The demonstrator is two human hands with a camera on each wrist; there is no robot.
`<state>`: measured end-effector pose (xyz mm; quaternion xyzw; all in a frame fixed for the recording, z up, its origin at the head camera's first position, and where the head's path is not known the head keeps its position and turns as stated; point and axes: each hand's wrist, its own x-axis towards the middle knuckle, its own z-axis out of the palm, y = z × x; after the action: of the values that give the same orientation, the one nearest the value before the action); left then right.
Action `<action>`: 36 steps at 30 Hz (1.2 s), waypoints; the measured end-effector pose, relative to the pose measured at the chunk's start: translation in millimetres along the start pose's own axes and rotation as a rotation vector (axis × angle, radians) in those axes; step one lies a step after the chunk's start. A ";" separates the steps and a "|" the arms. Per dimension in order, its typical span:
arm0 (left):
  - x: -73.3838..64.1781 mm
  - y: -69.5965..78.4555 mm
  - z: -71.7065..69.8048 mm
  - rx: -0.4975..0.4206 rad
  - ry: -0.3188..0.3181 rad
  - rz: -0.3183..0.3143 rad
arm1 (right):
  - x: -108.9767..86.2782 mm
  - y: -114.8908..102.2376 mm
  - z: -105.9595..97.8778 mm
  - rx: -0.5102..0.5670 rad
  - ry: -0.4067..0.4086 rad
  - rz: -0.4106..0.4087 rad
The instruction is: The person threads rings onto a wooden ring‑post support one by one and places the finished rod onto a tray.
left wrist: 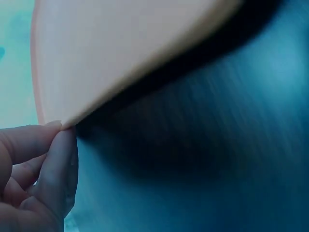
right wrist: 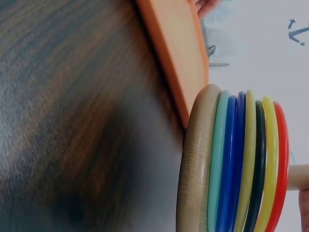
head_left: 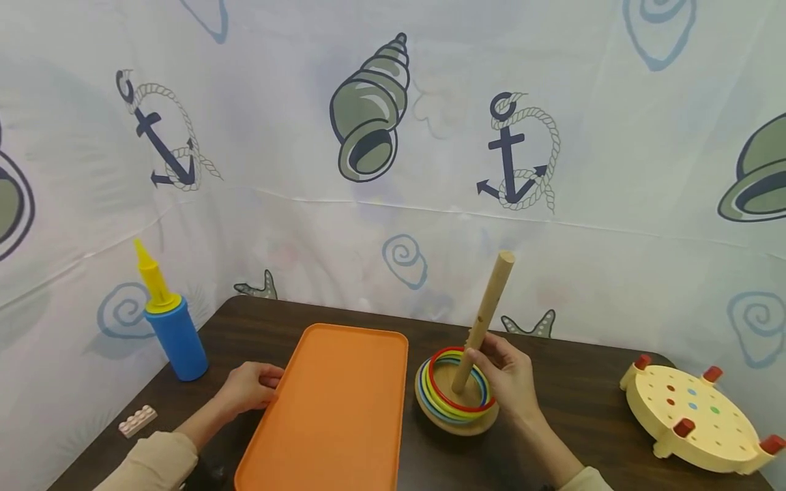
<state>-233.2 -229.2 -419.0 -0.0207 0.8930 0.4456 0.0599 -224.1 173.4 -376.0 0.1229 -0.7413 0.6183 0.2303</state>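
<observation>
My left hand [head_left: 248,389] pinches the left edge of an orange tray [head_left: 338,409]. In the left wrist view, thumb and finger meet at the rim of the tray [left wrist: 125,43]. On the tray's right is a wooden ring-toss stand with a round base [head_left: 462,429] and a tall post [head_left: 493,293]. My right hand [head_left: 512,378] grips the post low down, just above the rings. Several coloured rings [right wrist: 251,159], the red one outermost, are stacked round the post on the base [right wrist: 193,164]. The post leans right; whether the base touches the table cannot be told.
A blue pump [head_left: 178,341] with a yellow nozzle stands at the far left, near a pale pink toy brick [head_left: 138,421]. On the right lies a cream round pegboard [head_left: 694,416] with red-tipped legs. A printed curtain [head_left: 295,245] hangs behind the dark table [head_left: 577,389].
</observation>
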 end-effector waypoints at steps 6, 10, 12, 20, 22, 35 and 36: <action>7.7 25.4 41.7 -0.122 -0.029 0.047 | 3.9 0.2 -4.4 0.010 0.010 0.024; 11.1 42.6 64.6 -0.175 -0.038 0.054 | 5.4 2.1 -5.6 0.012 0.006 0.028; 13.1 49.3 75.0 -0.192 -0.042 0.057 | 6.2 4.1 -5.8 0.011 0.005 0.025; 21.2 71.8 106.7 -0.226 -0.098 0.107 | 8.6 10.9 -4.8 0.004 0.010 0.019; 22.7 77.0 113.1 -0.236 -0.116 0.112 | 9.5 12.7 -4.6 -0.001 0.007 0.017; 24.8 98.0 137.7 -0.256 -0.146 0.128 | 11.8 28.5 -8.9 -0.039 -0.041 0.045; 24.6 98.8 138.7 -0.254 -0.146 0.132 | 11.9 30.2 -9.4 -0.046 -0.047 0.040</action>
<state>-254.2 -58.6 -426.4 0.0631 0.8221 0.5583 0.0919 -246.7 189.9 -394.9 0.1171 -0.7629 0.6025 0.2031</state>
